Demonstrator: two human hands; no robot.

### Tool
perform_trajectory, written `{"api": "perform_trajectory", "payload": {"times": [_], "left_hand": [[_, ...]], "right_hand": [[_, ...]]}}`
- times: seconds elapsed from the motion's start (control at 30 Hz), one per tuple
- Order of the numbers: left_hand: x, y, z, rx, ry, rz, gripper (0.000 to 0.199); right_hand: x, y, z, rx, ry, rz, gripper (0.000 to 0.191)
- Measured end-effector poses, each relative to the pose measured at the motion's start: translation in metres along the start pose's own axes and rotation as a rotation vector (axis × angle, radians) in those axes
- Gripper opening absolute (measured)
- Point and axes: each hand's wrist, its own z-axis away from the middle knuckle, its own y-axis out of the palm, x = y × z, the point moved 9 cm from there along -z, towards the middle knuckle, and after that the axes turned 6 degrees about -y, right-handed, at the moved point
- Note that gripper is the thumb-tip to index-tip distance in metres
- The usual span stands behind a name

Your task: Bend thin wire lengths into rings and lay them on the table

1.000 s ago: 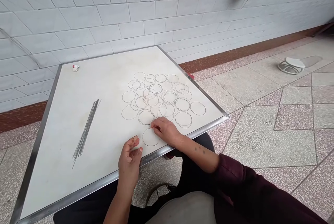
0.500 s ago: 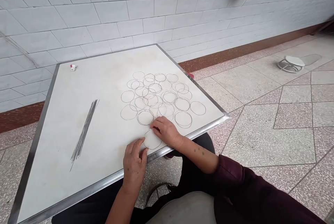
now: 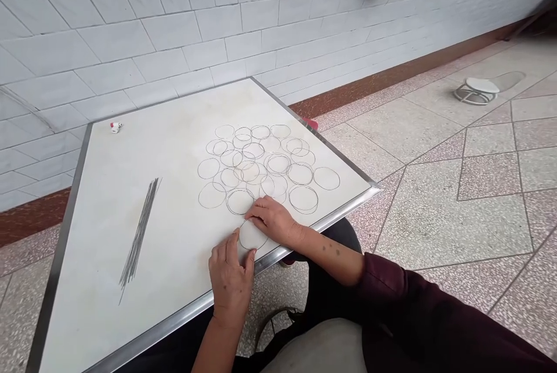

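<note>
- A single thin wire ring (image 3: 264,245) lies at the near edge of the counter, between the person's two bare hands.
- The right hand (image 3: 273,220) has its fingers drawn together, thumb and fingertips pinching the ring's upper edge.
- The left hand (image 3: 230,271) is half open, thumb and index finger parted in a curve. The index fingertip meets the ring's left side and the thumb is at its lower edge; whether they grip the wire, I cannot tell.
- Just beyond the right hand, many similar overlapping rings (image 3: 256,171) lie flat in a broad cluster.
- Well to the left, a bundle of straight, thin grey wires (image 3: 139,234) lies at a slant, one end poking out towards the viewer.
- In the far left corner sits a small white and red object (image 3: 115,128), too small to identify.
- The counter (image 3: 174,141) is white with a metal rim.
- Behind it rises a white tiled wall (image 3: 209,25); at right, a low round stool (image 3: 478,87) stands on a speckled floor (image 3: 461,222).
</note>
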Motion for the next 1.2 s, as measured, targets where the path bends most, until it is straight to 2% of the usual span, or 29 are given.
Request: {"api": "perform_trajectory", "payload": {"times": [0.3,0.6,0.8,0.9,1.03,1.2], "left_hand": [[0.006,-0.002,-0.010,0.028,-0.057,0.002,0.045],[0.010,-0.004,-0.016,0.010,-0.083,-0.041,0.044],[0.011,-0.006,-0.023,-0.017,-0.083,-0.083,0.044],[0.016,-0.010,-0.022,-0.018,-0.110,0.007,0.044],[0.037,-0.015,-0.013,-0.020,-0.245,0.252,0.041],[0.062,-0.020,-0.001,-0.039,-0.409,0.529,0.036]], "right_hand": [[-0.004,0.000,-0.007,0.000,-0.008,-0.081,0.021],[-0.011,0.003,-0.008,-0.034,0.055,-0.145,0.027],[-0.017,-0.011,-0.006,-0.127,0.096,-0.154,0.031],[-0.019,-0.024,-0.003,-0.166,0.116,-0.154,0.032],[-0.015,-0.038,0.009,-0.199,0.138,-0.146,0.029],[-0.005,-0.033,0.027,-0.177,0.140,-0.127,0.015]]}}
